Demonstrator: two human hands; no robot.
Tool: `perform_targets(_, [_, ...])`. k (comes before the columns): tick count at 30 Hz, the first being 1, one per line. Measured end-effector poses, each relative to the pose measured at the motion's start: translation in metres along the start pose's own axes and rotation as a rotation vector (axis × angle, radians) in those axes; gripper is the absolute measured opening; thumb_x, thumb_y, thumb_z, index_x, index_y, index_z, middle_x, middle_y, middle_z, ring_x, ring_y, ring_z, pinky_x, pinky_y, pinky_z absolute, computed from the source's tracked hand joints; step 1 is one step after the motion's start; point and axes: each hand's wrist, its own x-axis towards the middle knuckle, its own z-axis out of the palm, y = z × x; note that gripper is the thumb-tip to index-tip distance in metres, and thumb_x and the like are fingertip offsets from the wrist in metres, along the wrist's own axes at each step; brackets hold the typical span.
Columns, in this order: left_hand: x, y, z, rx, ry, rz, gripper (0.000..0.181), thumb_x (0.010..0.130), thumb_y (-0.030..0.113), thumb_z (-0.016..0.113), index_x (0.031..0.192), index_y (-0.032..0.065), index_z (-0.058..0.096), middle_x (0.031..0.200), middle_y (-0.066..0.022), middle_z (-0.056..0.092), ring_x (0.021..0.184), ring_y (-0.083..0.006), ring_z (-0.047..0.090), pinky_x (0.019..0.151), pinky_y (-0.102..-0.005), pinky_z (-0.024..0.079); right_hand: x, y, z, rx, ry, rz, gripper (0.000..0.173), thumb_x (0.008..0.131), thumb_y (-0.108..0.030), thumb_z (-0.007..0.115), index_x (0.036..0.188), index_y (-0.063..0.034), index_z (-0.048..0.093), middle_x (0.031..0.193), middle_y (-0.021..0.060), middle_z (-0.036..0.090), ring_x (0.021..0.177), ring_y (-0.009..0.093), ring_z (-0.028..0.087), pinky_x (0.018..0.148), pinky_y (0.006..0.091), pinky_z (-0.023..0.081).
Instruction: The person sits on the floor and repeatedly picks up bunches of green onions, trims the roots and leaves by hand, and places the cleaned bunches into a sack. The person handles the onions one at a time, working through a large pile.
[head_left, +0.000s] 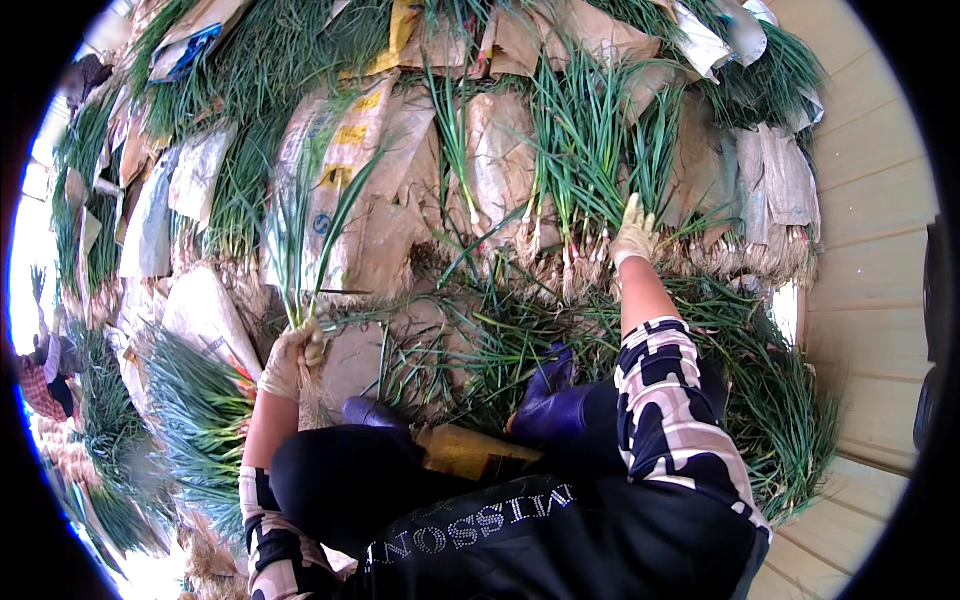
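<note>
My left hand (291, 355), in a pale work glove, is closed around the lower stems of a few green onions (301, 259). Their leaves stand upward and their roots hang below the fist. With its arm stretched forward, my right hand (636, 231), also gloved, lies at the stem end of loose green onions (592, 142), its fingers apart. Those onions are spread over woven sacks (499, 142), roots towards me. Whether the right fingertips press on a stem is hard to see.
Stripped leaves (450, 352) litter the floor around my purple boots (551, 412). A heap of green onions (199, 424) lies to my left, and a leafy pile (780, 420) lies to my right. Beyond it runs a panelled wall (862, 270). Another person (52, 379) is at the far left.
</note>
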Motion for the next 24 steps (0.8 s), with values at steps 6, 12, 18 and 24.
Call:
perform_targets(6, [0.006,0.021,0.027,0.334,0.204,0.189,0.032,0.083,0.018,0.057,0.109,-0.0002,0.052,0.070,-0.0026,0.054,0.051,-0.0073,0.045,0.041,-0.0157,0.034,0.002,-0.015,0.017,0.062,0.234,-0.009,0.067,0.082,-0.038,0.054,0.137,-0.0227,0.019,0.120,0.0051,0.048,0.109,0.024,0.046,0.095,0.0487,0.034])
perform_targets(12, [0.040,0.065,0.083,0.459,0.168,0.403,0.029,0.083,0.021,0.059,0.105,0.0031,0.055,0.072,0.0030,0.049,0.056,-0.0027,0.044,0.044,-0.0128,0.033,-0.048,-0.104,-0.024,0.648,0.248,-0.525,0.071,0.077,-0.016,0.061,0.135,-0.0160,0.021,0.129,0.0177,0.031,0.111,0.030,0.045,0.095,0.0350,0.035])
perform_targets(18, [0.087,0.091,0.146,0.345,-0.002,0.317,0.024,0.083,0.020,0.059,0.098,0.0024,0.056,0.063,0.0048,0.041,0.050,-0.0036,0.037,0.042,-0.0143,0.030,-0.056,-0.143,0.002,0.848,0.218,-0.834,0.043,0.079,-0.028,0.056,0.119,-0.0126,0.050,0.122,0.0153,0.047,0.113,0.029,0.044,0.098,0.0361,0.031])
perform_targets(24, [0.113,0.038,0.130,-0.434,-0.205,0.345,0.029,0.087,0.019,0.052,0.111,0.0025,0.050,0.057,0.0069,0.030,0.046,-0.0034,0.026,0.040,-0.0180,0.026,-0.047,-0.105,0.032,1.124,0.271,-0.118,0.023,0.082,-0.024,0.057,0.097,-0.0058,0.055,0.100,0.0135,0.053,0.091,0.026,0.053,0.080,0.0369,0.042])
